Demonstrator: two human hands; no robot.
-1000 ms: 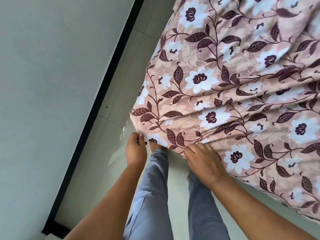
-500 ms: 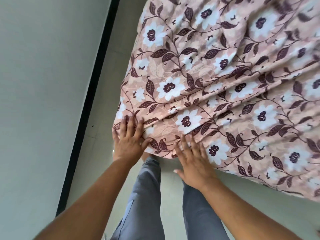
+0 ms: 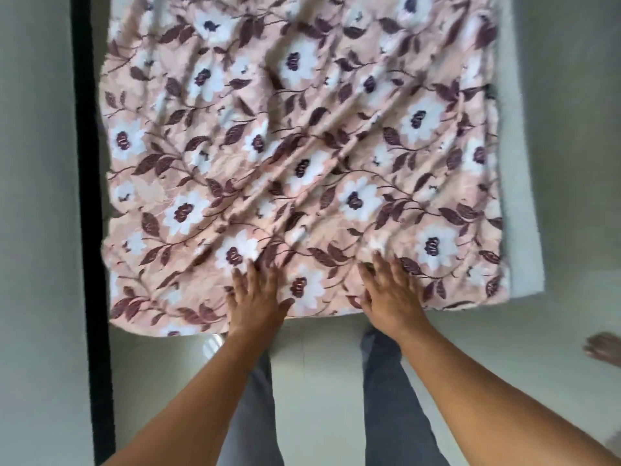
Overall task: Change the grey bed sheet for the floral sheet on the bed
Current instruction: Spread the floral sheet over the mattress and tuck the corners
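Half a second ago both hands lay flat on the near-left corner of the floral sheet (image 3: pixel 302 156); a second ago they were pinching its hem at that corner. Now the view faces the foot of the bed squarely, and the hands have shifted to the middle of the near edge. The left hand (image 3: pixel 257 297) lies flat with fingers spread, grasping nothing, and the right hand (image 3: pixel 391 294) does the same just to its right, palm down, released. This reads as a move from tugging the corner to smoothing, which suggests the sheet is on and the task is near its end. The sheet covers most of the bed, its long axis running away from the person toward the top of the view, its near hem square to the person's legs (image 3: pixel 393 398). Diagonal creases run from lower left to upper right across the cloth, so it likely needs more flattening. Along the right side a pale strip of mattress (image 3: pixel 517 196) stays bare, so the sheet sits off to the left and probably wants pulling across. No grey sheet shows. A foot (image 3: pixel 605 351) of someone else shows at the right edge on the floor (image 3: pixel 319 364). The picture is motion-blurred.
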